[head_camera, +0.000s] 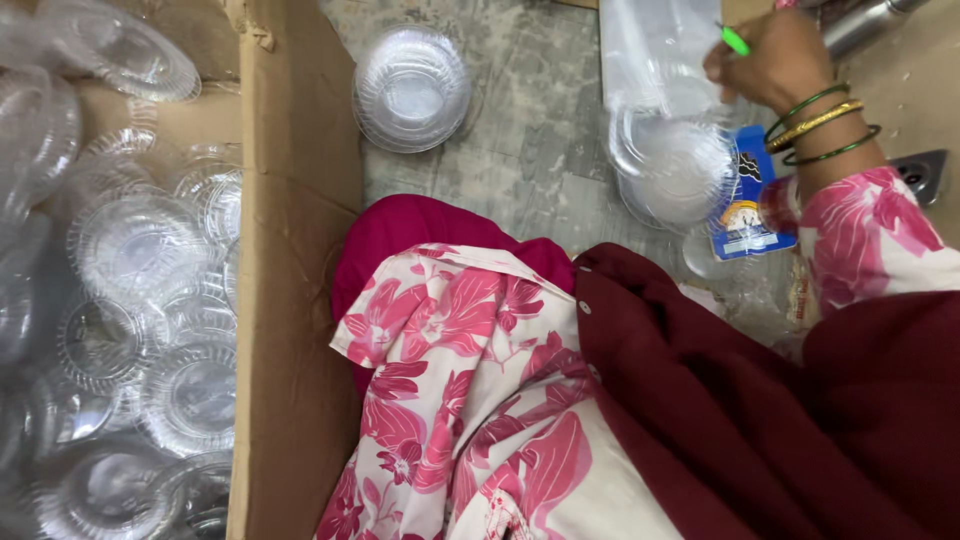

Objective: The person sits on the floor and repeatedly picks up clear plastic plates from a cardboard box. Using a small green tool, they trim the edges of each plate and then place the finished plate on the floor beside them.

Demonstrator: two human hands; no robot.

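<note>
1. Right hand (pixel 775 60): closed in a narrow grip on a small green pen-like stick (pixel 733 40), its tip poking out at the thumb side; green and gold bangles (pixel 820 125) sit on the wrist.
2. Left hand: out of view; its grip cannot be told.
3. Clear plastic bag (pixel 655 45): lies on the floor (pixel 540 130), just under the right hand.
4. Stack of clear plastic bowls (pixel 672 170): rests at the bag's mouth, touching it, just below the hand.
5. Second bowl stack (pixel 410 88): stands apart on the floor, beside the cardboard box (pixel 295 300).
6. Box contents: many loose clear bowls (pixel 135 250).
7. Step judged in hand: packing or marking a bowl stack; a next move would call for steadying bag and stack.
</note>
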